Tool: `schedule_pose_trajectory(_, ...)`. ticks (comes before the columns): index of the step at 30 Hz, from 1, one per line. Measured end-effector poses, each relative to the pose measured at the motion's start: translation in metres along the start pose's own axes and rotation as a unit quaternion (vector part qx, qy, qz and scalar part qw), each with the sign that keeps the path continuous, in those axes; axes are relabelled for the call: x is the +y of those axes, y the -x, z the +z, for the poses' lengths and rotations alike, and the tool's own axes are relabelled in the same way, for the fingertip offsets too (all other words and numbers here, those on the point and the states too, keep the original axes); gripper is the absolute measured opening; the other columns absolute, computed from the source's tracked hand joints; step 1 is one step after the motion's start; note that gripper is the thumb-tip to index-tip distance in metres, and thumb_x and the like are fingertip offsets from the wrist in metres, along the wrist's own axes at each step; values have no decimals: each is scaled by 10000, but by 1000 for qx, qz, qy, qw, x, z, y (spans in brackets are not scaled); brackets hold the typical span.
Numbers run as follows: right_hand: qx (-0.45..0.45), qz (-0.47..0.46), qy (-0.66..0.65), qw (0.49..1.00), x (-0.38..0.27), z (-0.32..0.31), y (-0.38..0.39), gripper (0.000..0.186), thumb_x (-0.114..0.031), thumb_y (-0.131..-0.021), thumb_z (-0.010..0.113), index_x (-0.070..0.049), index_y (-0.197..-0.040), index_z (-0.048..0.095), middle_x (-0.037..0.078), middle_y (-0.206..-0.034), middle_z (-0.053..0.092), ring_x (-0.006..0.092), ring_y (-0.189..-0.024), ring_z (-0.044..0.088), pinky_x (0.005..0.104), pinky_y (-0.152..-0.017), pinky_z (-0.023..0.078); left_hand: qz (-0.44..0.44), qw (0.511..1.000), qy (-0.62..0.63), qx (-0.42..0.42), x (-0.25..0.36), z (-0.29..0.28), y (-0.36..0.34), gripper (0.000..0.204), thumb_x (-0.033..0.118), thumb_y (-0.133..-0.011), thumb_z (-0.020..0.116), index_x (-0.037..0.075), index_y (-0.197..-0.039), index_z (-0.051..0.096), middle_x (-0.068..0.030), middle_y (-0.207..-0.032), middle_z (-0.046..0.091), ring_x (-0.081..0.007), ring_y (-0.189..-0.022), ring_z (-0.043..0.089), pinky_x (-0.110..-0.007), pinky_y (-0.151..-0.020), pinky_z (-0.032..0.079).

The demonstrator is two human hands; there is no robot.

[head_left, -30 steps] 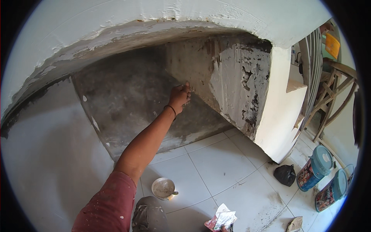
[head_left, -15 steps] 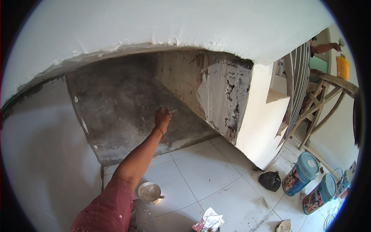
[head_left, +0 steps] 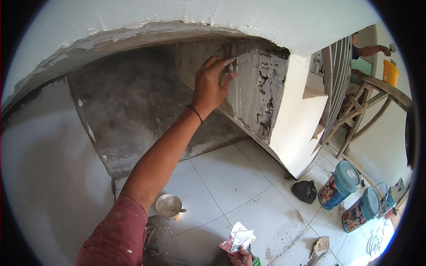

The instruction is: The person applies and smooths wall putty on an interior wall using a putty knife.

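Note:
My left hand (head_left: 214,82) is raised at the rough, peeling underside (head_left: 259,97) of the stair, fingers curled round something small and pale that I cannot make out. At the lower edge my right hand (head_left: 242,258) grips flat red and white scraper-like pieces (head_left: 237,236), smeared with white. Between the arms, a round container (head_left: 163,204) of greyish paste with a handled tool in it sits on the floor tiles (head_left: 226,177). Above is a white overhang (head_left: 177,13) with a ragged lower edge; behind my arm is a mottled grey wall (head_left: 120,102).
Right: two lidded buckets (head_left: 330,195) (head_left: 355,219), a black bag (head_left: 304,192), crumpled brown paper (head_left: 321,246), coiled cable (head_left: 376,243). Behind the railing (head_left: 339,80), a co-worker's arm (head_left: 372,52) reaches over a yellow bucket (head_left: 390,74) on a wooden trestle (head_left: 364,111).
My left hand dipped, then rose higher and rightward onto the peeling stair underside. My right hand shows more at the lower edge. The co-worker's arm has come into clearer view.

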State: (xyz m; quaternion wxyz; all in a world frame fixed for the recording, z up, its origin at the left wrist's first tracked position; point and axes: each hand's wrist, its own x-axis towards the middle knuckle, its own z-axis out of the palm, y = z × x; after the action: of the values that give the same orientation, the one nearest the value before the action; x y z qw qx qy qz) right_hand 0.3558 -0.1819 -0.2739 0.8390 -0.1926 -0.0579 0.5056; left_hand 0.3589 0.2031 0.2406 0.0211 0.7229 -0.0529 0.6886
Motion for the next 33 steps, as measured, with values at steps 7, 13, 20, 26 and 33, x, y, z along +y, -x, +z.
schedule_pose_trajectory(7, 31, 10, 12, 999, 0, 1, 1, 504, -253, -872, 787, -99, -1297, 564, 104, -1195, 649, 338, -1133, 622, 576, -1069, 475, -30, 996, 68, -54, -14, -17, -8, 199, -4, -800, 813, 10, -959, 694, -95, -913, 717, -198, -833, 689, -304, -770, 523)
schedule_pose_trajectory(13, 8, -9, 39, 999, 5, 0, 1, 546, -257, -826, 828, -105, -1280, 566, 105, -1177, 648, 343, -1118, 623, 583, -1072, 460, -80, 996, -37, 15, -30, -13, 74, 85, -15, -859, 700, 26, -931, 682, -121, -866, 710, -275, -812, 705, -390, -716, 526)
schedule_pose_trajectory(20, -2, -23, 19, 1000, 0, -4, -4, 465, -207, -838, 812, -106, -1223, 572, 95, -1146, 647, 310, -1093, 616, 579, -1064, 470, -308, 875, -37, -371, 69, -16, 309, 557, 252, -977, 676, -6, -1446, 523, -231, -1321, 655, -394, -1235, 626, -407, -1060, 491)
schedule_pose_trajectory(26, -37, -12, 13, 999, -3, 10, -3, 509, -209, -850, 802, -102, -1281, 554, 102, -1174, 635, 308, -1116, 604, 581, -1067, 472, -325, 937, 122, 47, -3, -10, 170, 293, 233, -983, 717, 10, -1173, 705, -61, -1116, 745, -101, -1022, 672, -255, -864, 536)
schedule_pose_trajectory(33, -57, -47, 204, 976, -4, 44, 1, 476, -191, -933, 712, -82, -1360, 533, 82, -1242, 620, 300, -1174, 573, 575, -1096, 443, -296, 926, 198, 126, -6, 17, -32, 245, 102, -914, 734, -48, -1108, 728, -91, -1011, 752, -124, -880, 680, -270, -800, 527)
